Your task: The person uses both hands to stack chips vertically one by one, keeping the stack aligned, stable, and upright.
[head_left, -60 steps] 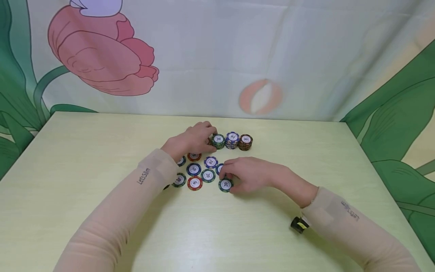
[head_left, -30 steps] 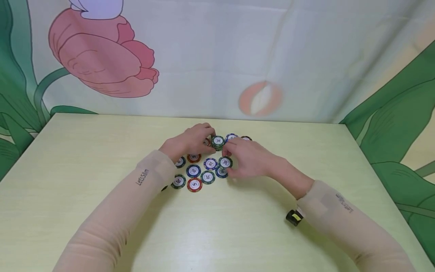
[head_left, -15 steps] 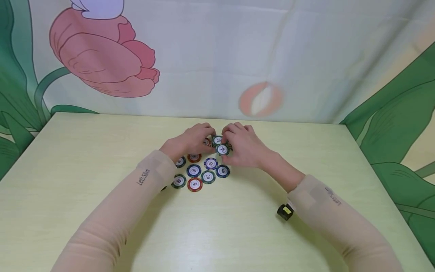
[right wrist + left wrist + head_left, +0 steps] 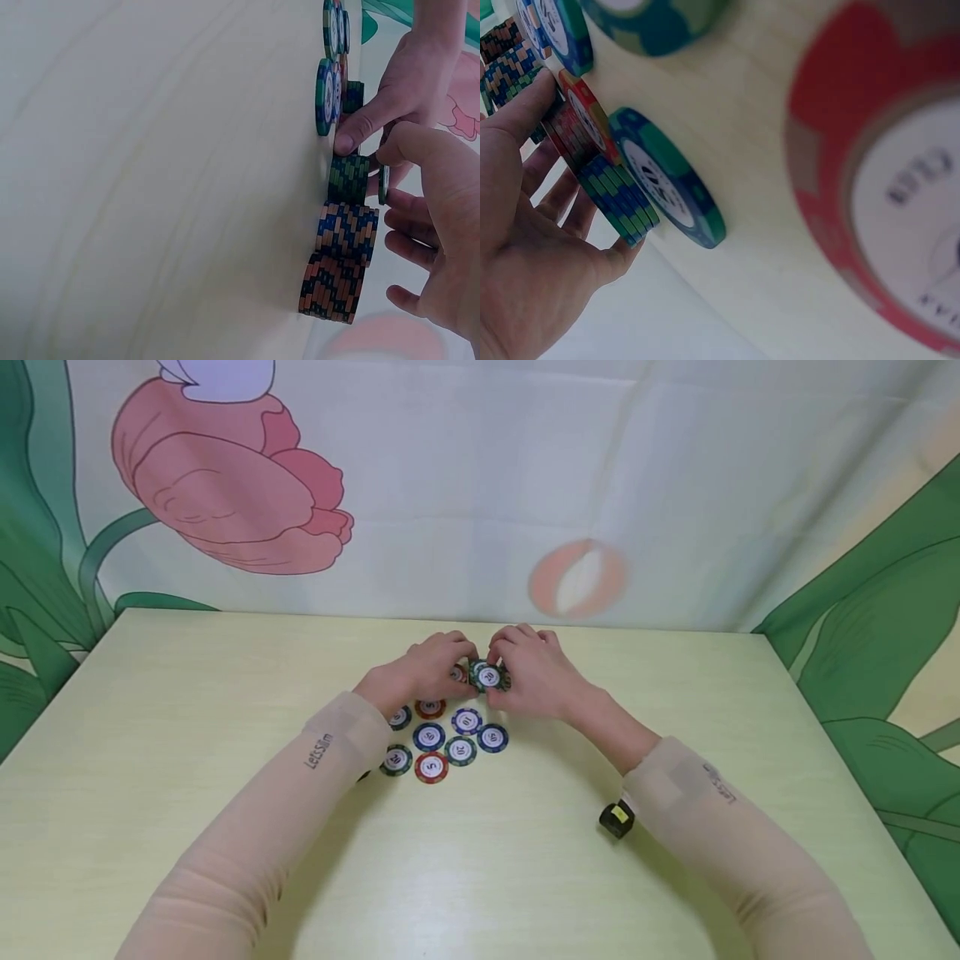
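My right hand [image 4: 536, 672] pinches a green poker chip [image 4: 489, 677] marked 20. In the right wrist view that chip hangs edge-on just above a green chip stack [image 4: 349, 178], with a small gap showing. My left hand [image 4: 426, 668] holds the red chip stack [image 4: 570, 135] beside it, thumb in front and fingers behind. Another finger of that hand reaches a blue-and-green stack [image 4: 615, 196] at the row's left end. To the right of the green stack stand a blue-and-orange stack [image 4: 346, 232] and a black-and-orange stack [image 4: 332, 289], mostly hidden in the head view.
Several loose chips lie flat in front of the row, among them a red 5 [image 4: 431, 767], a green 20 [image 4: 461, 751], a blue 50 [image 4: 492, 738] and a blue 10 [image 4: 467, 721]. A printed curtain [image 4: 450, 485] hangs behind the table [image 4: 480, 877].
My right hand has lifted the green 20 chip from the loose chips' right side and carried it back over the green stack. The left hand has stayed at the row.
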Action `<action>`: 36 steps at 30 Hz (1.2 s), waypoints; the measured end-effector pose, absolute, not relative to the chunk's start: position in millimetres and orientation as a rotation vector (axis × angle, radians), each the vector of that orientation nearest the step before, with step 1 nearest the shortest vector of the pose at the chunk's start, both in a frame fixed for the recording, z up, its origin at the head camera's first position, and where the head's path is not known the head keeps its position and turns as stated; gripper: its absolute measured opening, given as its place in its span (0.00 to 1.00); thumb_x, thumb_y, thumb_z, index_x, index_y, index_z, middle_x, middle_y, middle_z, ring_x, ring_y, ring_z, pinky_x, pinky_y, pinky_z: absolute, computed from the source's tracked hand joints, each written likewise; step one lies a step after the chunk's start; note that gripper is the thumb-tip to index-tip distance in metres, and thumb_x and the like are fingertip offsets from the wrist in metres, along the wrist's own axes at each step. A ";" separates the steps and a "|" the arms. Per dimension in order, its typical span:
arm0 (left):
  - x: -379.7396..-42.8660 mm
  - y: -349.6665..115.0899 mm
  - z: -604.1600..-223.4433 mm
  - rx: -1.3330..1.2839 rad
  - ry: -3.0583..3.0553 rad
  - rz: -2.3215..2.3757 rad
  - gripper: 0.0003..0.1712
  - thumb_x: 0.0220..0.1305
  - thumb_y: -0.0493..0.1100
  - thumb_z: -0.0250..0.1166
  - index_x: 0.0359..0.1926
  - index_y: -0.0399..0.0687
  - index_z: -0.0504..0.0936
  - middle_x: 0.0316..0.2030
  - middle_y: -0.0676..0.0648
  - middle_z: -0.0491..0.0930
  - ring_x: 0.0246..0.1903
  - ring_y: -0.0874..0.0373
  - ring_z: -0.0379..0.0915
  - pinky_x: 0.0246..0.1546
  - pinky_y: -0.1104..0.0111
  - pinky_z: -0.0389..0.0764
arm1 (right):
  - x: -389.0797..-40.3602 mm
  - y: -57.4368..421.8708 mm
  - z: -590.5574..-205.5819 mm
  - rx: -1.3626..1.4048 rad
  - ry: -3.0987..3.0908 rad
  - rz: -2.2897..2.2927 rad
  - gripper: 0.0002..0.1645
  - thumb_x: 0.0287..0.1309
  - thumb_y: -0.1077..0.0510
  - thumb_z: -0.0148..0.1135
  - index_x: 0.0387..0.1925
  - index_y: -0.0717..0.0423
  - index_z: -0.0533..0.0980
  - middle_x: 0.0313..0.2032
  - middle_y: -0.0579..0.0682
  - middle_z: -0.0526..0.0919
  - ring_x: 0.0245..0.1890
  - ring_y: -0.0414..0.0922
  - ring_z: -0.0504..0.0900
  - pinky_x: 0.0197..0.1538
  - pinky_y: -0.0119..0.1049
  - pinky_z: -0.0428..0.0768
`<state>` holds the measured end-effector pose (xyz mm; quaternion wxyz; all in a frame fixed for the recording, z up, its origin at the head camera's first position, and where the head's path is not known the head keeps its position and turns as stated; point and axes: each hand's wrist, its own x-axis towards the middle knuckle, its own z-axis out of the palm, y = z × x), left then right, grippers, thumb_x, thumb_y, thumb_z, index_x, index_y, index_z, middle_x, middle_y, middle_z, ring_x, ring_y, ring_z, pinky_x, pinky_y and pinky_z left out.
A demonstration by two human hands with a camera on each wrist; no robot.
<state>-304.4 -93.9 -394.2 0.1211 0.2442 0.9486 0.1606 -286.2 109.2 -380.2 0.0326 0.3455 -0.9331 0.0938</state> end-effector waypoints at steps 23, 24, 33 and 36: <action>-305.7 -93.9 -393.1 0.712 2.761 0.477 0.27 0.67 0.52 0.71 0.61 0.44 0.77 0.64 0.42 0.70 0.60 0.46 0.66 0.61 0.46 0.70 | -288.4 103.3 -384.5 1.020 -2.917 0.261 0.26 0.62 0.46 0.67 0.55 0.56 0.80 0.58 0.54 0.77 0.60 0.53 0.70 0.61 0.61 0.64; -306.0 -94.3 -393.3 0.710 2.761 0.476 0.27 0.67 0.52 0.71 0.61 0.44 0.77 0.64 0.42 0.70 0.60 0.47 0.66 0.61 0.47 0.70 | -288.6 103.6 -384.6 1.020 -2.918 0.255 0.26 0.62 0.45 0.67 0.56 0.56 0.79 0.58 0.54 0.77 0.60 0.53 0.70 0.61 0.61 0.64; -305.5 -94.8 -393.0 0.710 2.752 0.488 0.28 0.67 0.51 0.71 0.62 0.44 0.77 0.64 0.42 0.70 0.60 0.46 0.65 0.61 0.46 0.70 | -289.2 104.4 -383.9 0.975 -2.952 0.283 0.23 0.63 0.45 0.69 0.52 0.55 0.82 0.57 0.53 0.77 0.59 0.52 0.70 0.62 0.60 0.64; -304.7 -94.5 -392.8 0.704 2.755 0.486 0.28 0.67 0.52 0.71 0.62 0.44 0.77 0.64 0.42 0.70 0.60 0.47 0.65 0.61 0.46 0.70 | -289.3 104.1 -384.3 0.968 -2.951 0.292 0.22 0.63 0.45 0.69 0.52 0.54 0.82 0.57 0.53 0.77 0.59 0.52 0.70 0.61 0.60 0.64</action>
